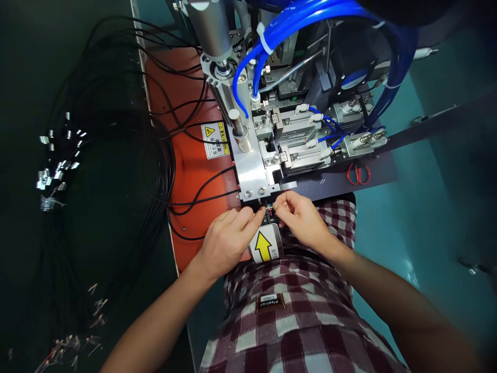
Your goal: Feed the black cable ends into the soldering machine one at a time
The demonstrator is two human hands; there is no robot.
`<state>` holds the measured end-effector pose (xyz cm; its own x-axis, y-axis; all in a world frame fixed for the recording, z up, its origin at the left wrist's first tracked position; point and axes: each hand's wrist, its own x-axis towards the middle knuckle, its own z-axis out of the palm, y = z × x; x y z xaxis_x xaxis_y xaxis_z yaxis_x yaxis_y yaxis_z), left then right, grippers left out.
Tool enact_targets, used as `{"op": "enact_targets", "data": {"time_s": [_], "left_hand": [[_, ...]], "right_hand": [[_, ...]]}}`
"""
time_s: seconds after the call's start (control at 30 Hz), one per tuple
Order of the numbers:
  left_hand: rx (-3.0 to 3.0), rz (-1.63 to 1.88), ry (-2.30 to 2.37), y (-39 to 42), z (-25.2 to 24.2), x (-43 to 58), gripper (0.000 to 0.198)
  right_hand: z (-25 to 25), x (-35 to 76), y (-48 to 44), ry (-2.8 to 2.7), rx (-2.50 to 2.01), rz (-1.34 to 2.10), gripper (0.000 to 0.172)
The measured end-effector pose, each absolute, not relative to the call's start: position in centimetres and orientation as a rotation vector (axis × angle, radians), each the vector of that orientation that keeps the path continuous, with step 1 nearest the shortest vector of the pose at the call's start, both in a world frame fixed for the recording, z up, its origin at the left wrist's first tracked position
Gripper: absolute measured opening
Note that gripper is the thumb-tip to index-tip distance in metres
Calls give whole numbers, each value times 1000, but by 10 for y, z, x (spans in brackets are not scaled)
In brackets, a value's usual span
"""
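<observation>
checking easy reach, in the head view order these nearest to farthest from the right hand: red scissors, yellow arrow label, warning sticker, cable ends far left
From the right hand:
1. yellow arrow label, just left of it
2. red scissors, up to its right
3. warning sticker, upper left
4. cable ends, far left

The cable end [268,210] is thin and black, with tiny red and blue wires showing at its tip. I pinch it between my left hand [229,241] and right hand [298,217], roughly level, just under the front edge of the press [252,178].
</observation>
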<state>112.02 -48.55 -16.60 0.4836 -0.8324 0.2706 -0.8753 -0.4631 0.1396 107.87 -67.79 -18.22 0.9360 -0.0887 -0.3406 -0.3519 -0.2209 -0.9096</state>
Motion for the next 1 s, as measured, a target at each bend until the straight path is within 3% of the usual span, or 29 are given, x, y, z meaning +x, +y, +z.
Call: {"op": "enact_targets", "data": {"time_s": [0.13, 0.37, 0.63, 1.0], "left_hand": [[2485, 214, -1487, -485, -166, 1120, 30], [2484, 210, -1468, -484, -166, 1123, 30], [2449, 264, -1443, -486, -166, 1125, 28], [2420, 221, -1430, -484, -169, 1124, 28]], "right_hand": [[-189, 1080, -680, 356, -1586, 349, 7], [-177, 1076, -676, 209, -2109, 58, 11], [-191, 1077, -682, 330, -1360, 386, 18], [-190, 1083, -682, 346, -1461, 397, 12]]}}
